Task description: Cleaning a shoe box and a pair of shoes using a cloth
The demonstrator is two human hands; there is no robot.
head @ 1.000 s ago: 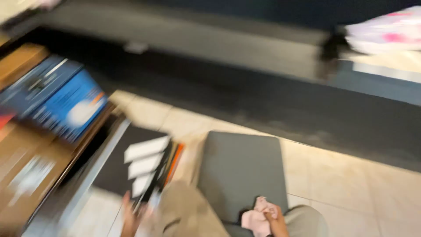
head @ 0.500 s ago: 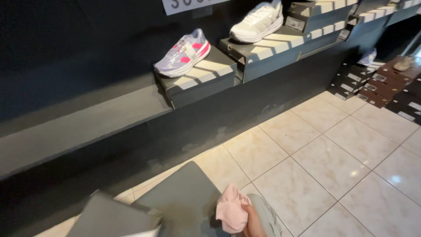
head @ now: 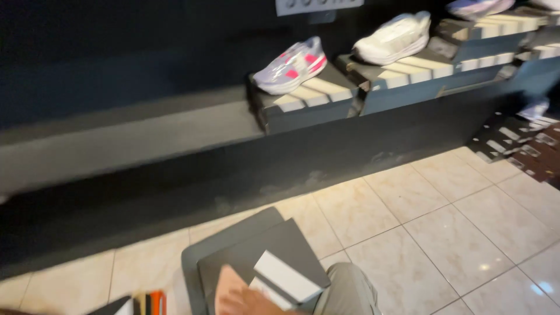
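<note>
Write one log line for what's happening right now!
hand resting on dark shoebox lid | other hand out of view | sneakers on wall shelf | tiled floor

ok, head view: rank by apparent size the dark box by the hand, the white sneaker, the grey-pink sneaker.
1. Dark box, largest in frame, though it sits closest to the camera, so that inflates it.
2-3. White sneaker and grey-pink sneaker look about alike; not ranking them.
The hand rests on the box.
</note>
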